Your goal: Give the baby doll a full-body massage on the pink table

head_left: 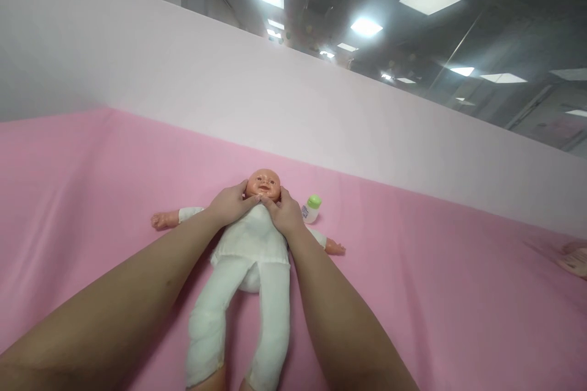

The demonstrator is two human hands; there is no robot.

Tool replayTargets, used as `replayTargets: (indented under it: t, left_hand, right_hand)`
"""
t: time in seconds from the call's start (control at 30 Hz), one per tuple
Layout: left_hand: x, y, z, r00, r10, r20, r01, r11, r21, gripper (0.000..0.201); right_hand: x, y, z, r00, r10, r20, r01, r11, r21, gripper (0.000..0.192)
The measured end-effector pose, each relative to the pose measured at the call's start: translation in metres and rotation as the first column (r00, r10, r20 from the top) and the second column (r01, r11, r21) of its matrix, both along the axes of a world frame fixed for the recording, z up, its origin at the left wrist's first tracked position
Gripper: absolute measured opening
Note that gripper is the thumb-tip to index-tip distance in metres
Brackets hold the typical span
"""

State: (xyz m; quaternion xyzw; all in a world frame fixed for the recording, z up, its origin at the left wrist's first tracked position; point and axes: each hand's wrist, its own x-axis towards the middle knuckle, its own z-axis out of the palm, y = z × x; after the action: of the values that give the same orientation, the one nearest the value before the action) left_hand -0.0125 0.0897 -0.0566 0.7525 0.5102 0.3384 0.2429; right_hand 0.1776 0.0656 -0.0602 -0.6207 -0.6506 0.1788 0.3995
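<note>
A baby doll [257, 235] with a white cloth body lies on its back, head away from me and arms spread to the sides. My left hand [232, 201] cups one side of the doll's head [264, 183], thumb at the chin. On the other side, my right hand [284, 208] holds the jaw and neck, its thumb nearly meeting the left one. Fingers of both hands are partly hidden beside and behind the head. A small bottle [312, 210] with a green cap stands just right of my right hand.
Pink cloth [389, 293] covers the surface under the doll. Behind it rises a pale wall panel [257, 98], with glass above it reflecting ceiling lights. Part of another doll-like object [575, 259] shows at the right edge.
</note>
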Motion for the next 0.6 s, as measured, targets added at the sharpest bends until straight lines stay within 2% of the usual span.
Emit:
replayTargets:
  t: [0.17, 0.37, 0.6]
  left_hand:
    - [0.001, 0.000, 0.000, 1.000, -0.014, 0.015, 0.014, 1.000, -0.017, 0.051]
    - [0.001, 0.006, -0.004, 0.999, 0.041, -0.012, -0.041, 0.999, -0.008, 0.051]
    - [0.003, 0.014, -0.013, 0.986, 0.037, 0.161, -0.037, 0.999, -0.005, 0.055]
  right_hand:
    - [0.001, 0.001, -0.003, 0.999, 0.009, -0.043, -0.008, 1.000, 0.012, 0.061]
    - [0.001, 0.005, -0.007, 0.997, -0.009, -0.082, 0.012, 0.999, 0.039, 0.053]
    - [0.004, 0.008, -0.013, 0.994, -0.037, -0.103, 0.043, 0.998, 0.054, 0.049]
